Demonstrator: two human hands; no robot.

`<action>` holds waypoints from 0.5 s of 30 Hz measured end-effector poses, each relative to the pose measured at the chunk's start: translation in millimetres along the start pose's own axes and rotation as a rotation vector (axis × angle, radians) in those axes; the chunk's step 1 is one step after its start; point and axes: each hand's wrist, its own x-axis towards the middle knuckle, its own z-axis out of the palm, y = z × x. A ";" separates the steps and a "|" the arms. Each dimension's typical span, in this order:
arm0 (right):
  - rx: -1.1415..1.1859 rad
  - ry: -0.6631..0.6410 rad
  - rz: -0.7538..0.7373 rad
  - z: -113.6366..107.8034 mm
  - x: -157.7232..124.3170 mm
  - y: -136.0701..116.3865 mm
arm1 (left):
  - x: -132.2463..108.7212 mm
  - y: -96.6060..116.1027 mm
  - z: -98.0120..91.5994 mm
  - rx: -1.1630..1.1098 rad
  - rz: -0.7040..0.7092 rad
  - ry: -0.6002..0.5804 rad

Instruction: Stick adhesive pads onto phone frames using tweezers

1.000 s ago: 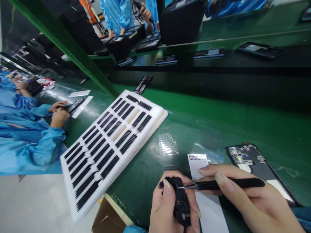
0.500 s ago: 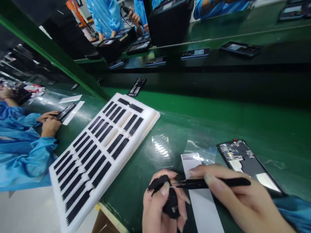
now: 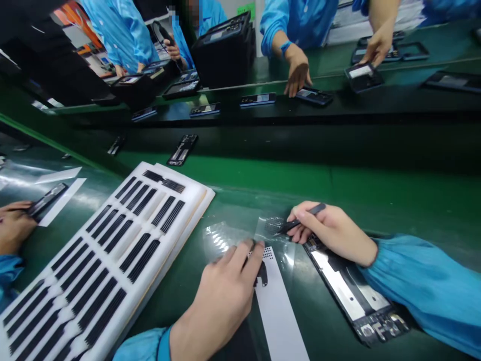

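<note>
My left hand (image 3: 225, 286) is closed on a small black plastic part (image 3: 263, 275), low over a white strip (image 3: 280, 311) with rows of black dots at its top. Most of the part is hidden under my fingers. Black tweezers (image 3: 300, 220) are pinched in my right hand (image 3: 334, 228), their tips down at a clear film (image 3: 272, 228) on the bench. Another clear film (image 3: 218, 239) lies to the left of it. Below my right wrist, an opened phone (image 3: 347, 291) lies with its inside facing up, partly covered by my sleeve.
A white foam tray (image 3: 195, 213) with rows of black strips takes up the left side. Several opened phones, one of them a phone (image 3: 183, 149) behind the tray, lie further back. Co-workers' hands (image 3: 298, 70) handle phones across the bench; another co-worker's hand (image 3: 17, 228) is far left.
My left hand has turned palm down and lowered the black part to the white strip. My right hand has carried the tweezers away from the part to the clear film. The view has shifted right.
</note>
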 end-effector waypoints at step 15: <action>-0.125 -0.013 -0.087 -1.3 -1.5 7.2 | 23.5 10.5 4.6 0.182 0.037 -0.275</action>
